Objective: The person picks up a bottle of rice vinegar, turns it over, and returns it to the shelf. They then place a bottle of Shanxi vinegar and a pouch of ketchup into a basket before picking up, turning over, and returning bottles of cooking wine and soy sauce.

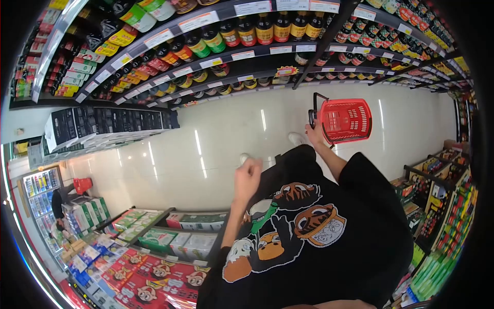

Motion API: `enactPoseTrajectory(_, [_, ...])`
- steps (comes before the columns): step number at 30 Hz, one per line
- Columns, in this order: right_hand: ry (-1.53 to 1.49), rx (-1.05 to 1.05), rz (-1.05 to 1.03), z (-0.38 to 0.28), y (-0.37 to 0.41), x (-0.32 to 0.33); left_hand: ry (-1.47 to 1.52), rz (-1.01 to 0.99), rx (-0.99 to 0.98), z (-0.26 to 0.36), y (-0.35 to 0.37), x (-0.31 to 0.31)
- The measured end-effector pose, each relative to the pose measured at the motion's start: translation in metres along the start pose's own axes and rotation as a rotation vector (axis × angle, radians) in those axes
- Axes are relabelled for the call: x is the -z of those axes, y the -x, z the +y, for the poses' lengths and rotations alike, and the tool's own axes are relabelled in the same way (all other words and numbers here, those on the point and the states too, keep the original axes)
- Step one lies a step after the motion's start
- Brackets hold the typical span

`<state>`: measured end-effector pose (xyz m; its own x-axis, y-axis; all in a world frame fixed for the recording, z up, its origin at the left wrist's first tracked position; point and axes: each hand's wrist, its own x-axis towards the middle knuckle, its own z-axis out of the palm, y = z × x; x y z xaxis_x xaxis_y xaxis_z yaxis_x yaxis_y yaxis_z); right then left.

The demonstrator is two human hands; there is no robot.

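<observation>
My right hand (314, 135) is closed round the black handle (312, 118) of a red plastic shopping basket (348, 120). The basket hangs over the pale floor, and no goods show inside it. Near the middle of the view, my left hand (249, 175) is raised in front of my black printed shirt (309, 226), its fingers curled into a loose fist. Nothing shows in it.
Shelves of sauce bottles (264, 31) with price tags curve across the top. Stacked dark cartons (110, 123) stand at the left. Boxed goods (149, 278) lie lower left. Another person (57, 206) is at the far left. More shelves (437, 201) line the right.
</observation>
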<state>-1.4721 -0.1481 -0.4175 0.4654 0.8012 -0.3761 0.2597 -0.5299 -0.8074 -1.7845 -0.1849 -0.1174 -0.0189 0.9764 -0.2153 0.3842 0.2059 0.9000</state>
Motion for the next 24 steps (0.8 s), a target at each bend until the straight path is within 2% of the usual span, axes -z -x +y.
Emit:
enactPoseTrajectory(1, [0.044,0.136,0.11,0.012,-0.004,-0.015,-0.022,-0.013,0.03,-0.009,0.001,0.025])
enactPoseTrajectory(4, [0.113,0.048,0.142,0.009,0.038,-0.049,-0.004,0.002,0.033,-0.035,-0.002,0.091])
enactPoseTrajectory(6, [0.015,0.02,0.077,0.019,0.063,-0.073,-0.007,0.026,0.035,-0.049,-0.002,0.126])
enactPoseTrajectory(8, [0.121,-0.024,0.01,0.041,0.075,-0.094,-0.027,0.083,0.062,-0.063,-0.005,0.154])
enactPoseTrajectory(10, [-0.009,-0.15,-0.132,-0.015,0.112,-0.094,-0.033,0.074,0.064,-0.077,-0.013,0.174])
enactPoseTrajectory(13, [-0.031,-0.113,-0.147,-0.021,0.144,-0.106,0.021,0.063,0.103,-0.081,-0.011,0.188])
enactPoseTrajectory(19, [0.009,-0.019,-0.25,-0.05,0.179,-0.115,0.075,-0.128,0.001,-0.053,-0.017,0.183])
enactPoseTrajectory(21, [-0.008,-0.039,-0.412,-0.053,0.18,-0.115,0.069,-0.136,-0.024,-0.054,-0.016,0.179])
enactPoseTrajectory(24, [0.054,-0.067,-0.472,-0.062,0.179,-0.108,0.062,-0.138,-0.042,-0.049,-0.013,0.174])
